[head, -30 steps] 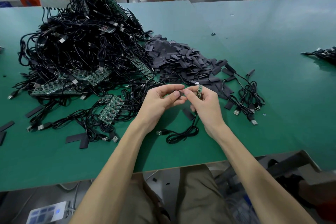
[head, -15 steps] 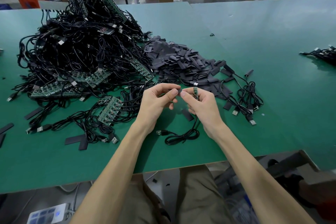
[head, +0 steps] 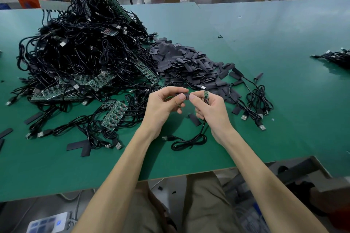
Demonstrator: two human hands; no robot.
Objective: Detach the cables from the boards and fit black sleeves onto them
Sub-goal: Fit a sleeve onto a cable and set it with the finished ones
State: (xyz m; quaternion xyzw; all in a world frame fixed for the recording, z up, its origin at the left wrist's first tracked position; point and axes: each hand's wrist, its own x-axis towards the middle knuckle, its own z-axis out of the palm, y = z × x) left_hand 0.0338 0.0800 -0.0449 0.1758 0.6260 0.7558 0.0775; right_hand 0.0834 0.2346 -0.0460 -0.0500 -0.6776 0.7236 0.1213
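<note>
Head view: right of the cable heap [head: 79, 58], on its near side, the left hand [head: 162, 106] pinches a black sleeve [head: 184, 95]. The right hand [head: 210, 109] grips a cable [head: 189, 142] below its small green board [head: 206, 94]. The slack coils on the table [head: 265, 34]. The sleeve pile [head: 189, 68] abuts the heap's right flank. Green surface separates the coil from the near edge.

One wide-angle view, worn on the person's head, faces forward and down. It sits close over the forearms, with the left hand [head: 162, 108] and right hand [head: 210, 111] mid-frame. Beyond the hands the green table [head: 274, 66] stretches away; nearer than them, its edge and the lap show.
</note>
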